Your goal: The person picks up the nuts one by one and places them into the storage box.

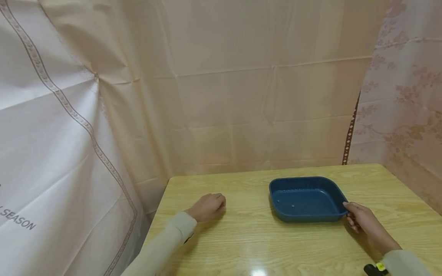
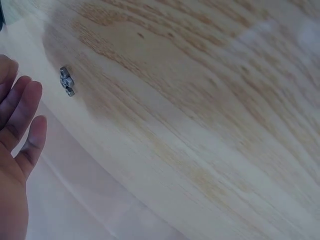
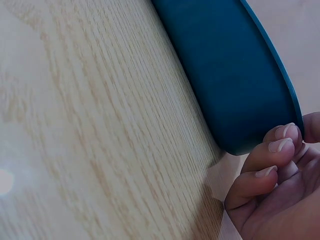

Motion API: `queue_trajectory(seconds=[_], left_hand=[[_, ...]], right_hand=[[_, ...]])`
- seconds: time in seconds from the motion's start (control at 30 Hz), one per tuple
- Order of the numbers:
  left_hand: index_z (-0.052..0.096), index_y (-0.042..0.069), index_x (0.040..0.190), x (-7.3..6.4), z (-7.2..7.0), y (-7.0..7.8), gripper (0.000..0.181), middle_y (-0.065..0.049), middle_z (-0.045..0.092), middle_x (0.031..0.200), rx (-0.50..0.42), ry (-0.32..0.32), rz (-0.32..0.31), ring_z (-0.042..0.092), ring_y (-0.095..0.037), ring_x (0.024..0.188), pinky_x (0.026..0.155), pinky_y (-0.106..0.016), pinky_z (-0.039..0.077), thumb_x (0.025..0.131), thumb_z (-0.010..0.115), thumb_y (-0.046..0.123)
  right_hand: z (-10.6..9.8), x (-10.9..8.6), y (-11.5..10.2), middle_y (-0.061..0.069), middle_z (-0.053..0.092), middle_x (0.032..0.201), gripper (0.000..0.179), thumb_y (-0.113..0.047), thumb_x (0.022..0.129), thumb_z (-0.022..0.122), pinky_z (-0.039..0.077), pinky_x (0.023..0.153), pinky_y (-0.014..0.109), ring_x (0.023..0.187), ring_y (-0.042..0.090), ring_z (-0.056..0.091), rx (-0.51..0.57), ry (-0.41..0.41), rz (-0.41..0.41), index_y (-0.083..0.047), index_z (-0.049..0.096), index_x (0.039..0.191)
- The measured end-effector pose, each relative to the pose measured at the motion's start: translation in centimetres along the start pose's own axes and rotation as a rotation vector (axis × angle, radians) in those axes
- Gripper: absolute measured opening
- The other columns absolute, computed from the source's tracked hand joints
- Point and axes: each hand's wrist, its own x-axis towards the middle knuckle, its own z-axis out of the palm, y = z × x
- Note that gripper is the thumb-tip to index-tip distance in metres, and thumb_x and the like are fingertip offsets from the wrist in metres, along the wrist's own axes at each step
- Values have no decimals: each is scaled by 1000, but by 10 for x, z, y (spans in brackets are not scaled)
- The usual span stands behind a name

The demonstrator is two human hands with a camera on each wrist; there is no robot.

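Note:
A dark blue plastic tray [image 1: 307,219] with raised sides is at the right of the table. My right hand [image 1: 362,220] pinches its right front corner, thumb over the rim and fingers curled beneath, as the right wrist view also shows against the tray wall [image 3: 230,75]. Two small round metal pieces [image 1: 292,206] lie inside the tray. Left of the tray, my left hand [image 1: 207,207] hovers low over the table. In the left wrist view its fingers [image 2: 32,97] are loosely bent, with a small cluster of metal nuts [image 2: 66,81] just beyond the fingertips; the head view hides that cluster.
The light wood-grain table [image 1: 238,245] ends at a rounded back edge. A beige cloth [image 1: 241,96] hangs behind it, with a white printed cloth [image 1: 51,153] on the left and a floral one [image 1: 407,107] on the right.

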Motion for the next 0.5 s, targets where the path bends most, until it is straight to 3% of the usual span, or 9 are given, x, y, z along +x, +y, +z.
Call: queue_trajectory(seconds=[0.5], left_hand=[[65,16,101,9,1,6,7,6,64,96,6,-62,-45,55,-2,78,78,-25,53,105,59,16]], right_hand=[[0,0,0,-1,46,67,44,-40,113,34,44,52,29,53,11,44,-26,-2,-11,-14,42,78]])
